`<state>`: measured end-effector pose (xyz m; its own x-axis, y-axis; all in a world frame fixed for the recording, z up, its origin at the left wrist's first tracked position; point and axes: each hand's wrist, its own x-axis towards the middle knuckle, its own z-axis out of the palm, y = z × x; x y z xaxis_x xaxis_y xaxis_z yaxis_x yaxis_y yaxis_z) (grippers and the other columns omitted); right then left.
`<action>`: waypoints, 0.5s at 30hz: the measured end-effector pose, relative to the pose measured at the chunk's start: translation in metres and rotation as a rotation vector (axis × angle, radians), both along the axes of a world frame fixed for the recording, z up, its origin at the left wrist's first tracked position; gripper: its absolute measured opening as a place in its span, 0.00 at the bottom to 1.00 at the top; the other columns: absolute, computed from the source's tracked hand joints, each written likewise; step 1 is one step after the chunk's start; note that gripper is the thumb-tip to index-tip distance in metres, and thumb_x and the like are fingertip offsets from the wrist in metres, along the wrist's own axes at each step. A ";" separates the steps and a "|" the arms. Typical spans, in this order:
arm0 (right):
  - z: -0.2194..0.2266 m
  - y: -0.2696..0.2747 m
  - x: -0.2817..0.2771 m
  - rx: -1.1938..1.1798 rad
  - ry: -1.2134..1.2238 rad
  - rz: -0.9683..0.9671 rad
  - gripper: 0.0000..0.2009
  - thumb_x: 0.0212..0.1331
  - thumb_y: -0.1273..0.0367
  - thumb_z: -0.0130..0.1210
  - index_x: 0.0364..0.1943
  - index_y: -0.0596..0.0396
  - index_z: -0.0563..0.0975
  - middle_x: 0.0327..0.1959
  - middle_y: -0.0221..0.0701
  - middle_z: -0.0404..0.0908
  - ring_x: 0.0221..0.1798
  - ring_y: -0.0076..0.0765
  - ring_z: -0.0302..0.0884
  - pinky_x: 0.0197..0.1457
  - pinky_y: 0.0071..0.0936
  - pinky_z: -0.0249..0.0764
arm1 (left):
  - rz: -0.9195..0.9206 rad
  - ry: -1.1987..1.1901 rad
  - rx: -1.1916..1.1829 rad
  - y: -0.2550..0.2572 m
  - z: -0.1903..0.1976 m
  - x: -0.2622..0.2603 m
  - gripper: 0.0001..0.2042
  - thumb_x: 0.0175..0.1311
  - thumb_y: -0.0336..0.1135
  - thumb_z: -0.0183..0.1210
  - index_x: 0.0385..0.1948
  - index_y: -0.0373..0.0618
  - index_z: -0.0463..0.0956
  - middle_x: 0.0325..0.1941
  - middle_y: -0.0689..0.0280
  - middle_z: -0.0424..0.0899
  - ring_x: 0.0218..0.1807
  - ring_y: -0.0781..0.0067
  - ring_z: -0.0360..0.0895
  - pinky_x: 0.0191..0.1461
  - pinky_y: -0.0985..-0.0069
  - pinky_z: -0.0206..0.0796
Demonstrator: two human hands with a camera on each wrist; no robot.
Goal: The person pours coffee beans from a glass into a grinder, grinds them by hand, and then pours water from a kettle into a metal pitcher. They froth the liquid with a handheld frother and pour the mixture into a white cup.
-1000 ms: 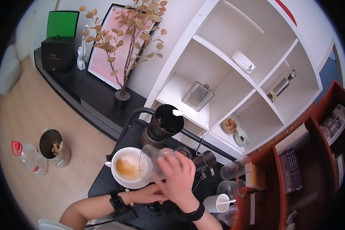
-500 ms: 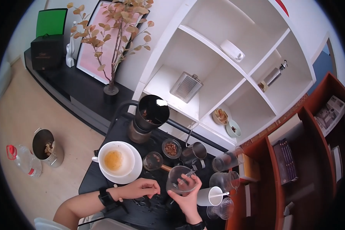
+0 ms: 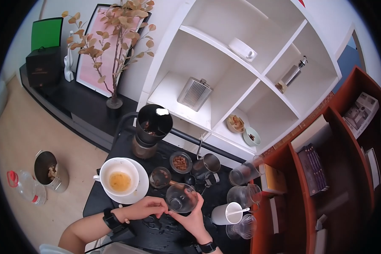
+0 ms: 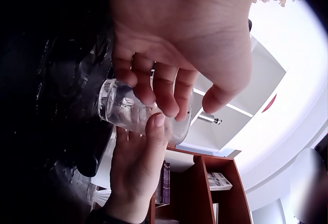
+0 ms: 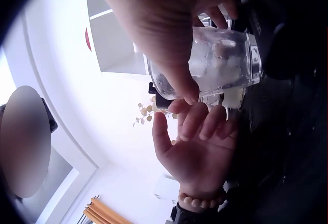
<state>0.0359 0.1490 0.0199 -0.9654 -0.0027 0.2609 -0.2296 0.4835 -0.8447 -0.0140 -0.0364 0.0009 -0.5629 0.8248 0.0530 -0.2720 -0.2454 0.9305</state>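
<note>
A clear glass vessel point(image 3: 181, 198) stands upright low over the black table, gripped by the right hand point(image 3: 194, 218) with thumb and fingers round its side. In the right wrist view, the glass point(image 5: 220, 62) shows wet, cloudy walls. The left hand point(image 3: 146, 208) is beside it, palm toward the glass, its fingers loosely bent and holding nothing; in the left wrist view these fingers point(image 4: 165, 88) lie close to the glass point(image 4: 148, 114), and contact cannot be told. Left of the glass, a white cup point(image 3: 119, 178) with brownish liquid stands on a white saucer point(image 3: 143, 183).
Behind the hands are a black-topped grinder point(image 3: 153, 125), a dish of brown pieces point(image 3: 180, 162), a small glass point(image 3: 160, 177) and a metal pitcher point(image 3: 206, 166). Glass jars point(image 3: 244, 195), a white mug point(image 3: 227, 213) and a ribbed glass cone point(image 3: 241, 227) line the right edge.
The right hand first lowered the glass from beside the cup toward the right, then brought it slightly left, nearer the left hand. The head view has shifted, moving the scene leftward.
</note>
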 end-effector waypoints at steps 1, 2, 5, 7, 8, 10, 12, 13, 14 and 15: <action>0.002 0.002 0.001 0.054 -0.008 -0.014 0.42 0.35 0.68 0.65 0.52 0.61 0.46 0.53 0.48 0.57 0.56 0.42 0.59 0.55 0.31 0.59 | 0.008 -0.006 -0.001 0.000 0.001 0.001 0.07 0.60 0.33 0.46 0.32 0.40 0.70 0.28 0.71 0.71 0.28 0.85 0.66 0.33 0.87 0.60; 0.004 0.004 0.002 0.107 -0.017 -0.026 0.42 0.36 0.68 0.65 0.53 0.62 0.48 0.52 0.48 0.57 0.57 0.43 0.59 0.56 0.31 0.59 | 0.017 -0.012 -0.003 0.000 0.002 0.001 0.07 0.60 0.33 0.46 0.32 0.40 0.70 0.28 0.71 0.70 0.28 0.85 0.66 0.33 0.87 0.60; 0.002 0.011 0.011 0.166 -0.101 -0.088 0.40 0.35 0.68 0.66 0.53 0.63 0.52 0.50 0.46 0.59 0.56 0.44 0.59 0.56 0.33 0.59 | -0.004 -0.009 0.000 0.000 -0.001 0.000 0.07 0.60 0.33 0.46 0.32 0.41 0.70 0.28 0.71 0.70 0.28 0.85 0.66 0.33 0.86 0.60; 0.009 0.011 0.019 0.113 -0.087 -0.120 0.37 0.36 0.66 0.64 0.52 0.61 0.55 0.49 0.45 0.59 0.55 0.45 0.60 0.55 0.34 0.59 | 0.001 -0.008 0.002 0.000 0.001 0.000 0.07 0.60 0.33 0.46 0.32 0.41 0.70 0.27 0.71 0.70 0.27 0.85 0.66 0.33 0.86 0.60; 0.012 0.011 0.025 0.060 -0.076 -0.152 0.34 0.37 0.64 0.63 0.50 0.59 0.58 0.48 0.44 0.60 0.53 0.45 0.61 0.54 0.35 0.60 | 0.007 -0.009 0.003 0.000 0.002 0.000 0.07 0.60 0.33 0.46 0.32 0.40 0.70 0.27 0.71 0.70 0.27 0.85 0.66 0.33 0.86 0.60; 0.014 0.021 0.043 0.081 -0.067 -0.183 0.32 0.37 0.69 0.63 0.48 0.60 0.58 0.44 0.41 0.64 0.48 0.39 0.65 0.48 0.30 0.64 | 0.018 0.001 -0.008 0.000 0.002 0.001 0.07 0.59 0.33 0.46 0.31 0.40 0.70 0.26 0.71 0.71 0.27 0.85 0.66 0.33 0.86 0.59; 0.009 0.036 0.072 -0.013 -0.156 -0.287 0.23 0.40 0.72 0.61 0.40 0.59 0.62 0.36 0.37 0.69 0.37 0.34 0.70 0.39 0.28 0.69 | 0.028 0.012 -0.017 0.000 0.002 0.001 0.08 0.59 0.34 0.46 0.31 0.40 0.71 0.25 0.71 0.71 0.27 0.85 0.67 0.33 0.86 0.59; 0.036 0.027 0.086 0.076 -0.132 -0.320 0.09 0.47 0.75 0.53 0.30 0.55 0.66 0.21 0.27 0.65 0.24 0.21 0.63 0.26 0.16 0.61 | 0.032 0.015 -0.017 -0.001 0.002 0.001 0.08 0.59 0.34 0.46 0.31 0.40 0.71 0.25 0.71 0.71 0.27 0.85 0.67 0.33 0.87 0.58; 0.030 0.037 0.102 0.058 -0.212 -0.285 0.07 0.49 0.74 0.52 0.28 0.55 0.65 0.18 0.23 0.65 0.21 0.14 0.61 0.24 0.12 0.60 | 0.035 0.017 -0.017 -0.001 0.002 0.001 0.08 0.59 0.34 0.47 0.30 0.40 0.71 0.24 0.71 0.71 0.27 0.85 0.67 0.33 0.87 0.58; 0.018 0.048 0.122 0.010 -0.341 -0.292 0.06 0.48 0.75 0.52 0.26 0.55 0.65 0.18 0.23 0.65 0.22 0.14 0.61 0.25 0.12 0.60 | 0.032 0.022 -0.017 0.000 0.002 0.001 0.08 0.59 0.34 0.47 0.30 0.40 0.71 0.24 0.71 0.71 0.27 0.85 0.67 0.33 0.87 0.58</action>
<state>0.1576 0.1975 0.0374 -0.9567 0.2820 -0.0714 0.2090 0.4954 -0.8432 -0.0125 -0.0367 0.0033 -0.5875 0.8076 0.0518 -0.2442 -0.2379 0.9401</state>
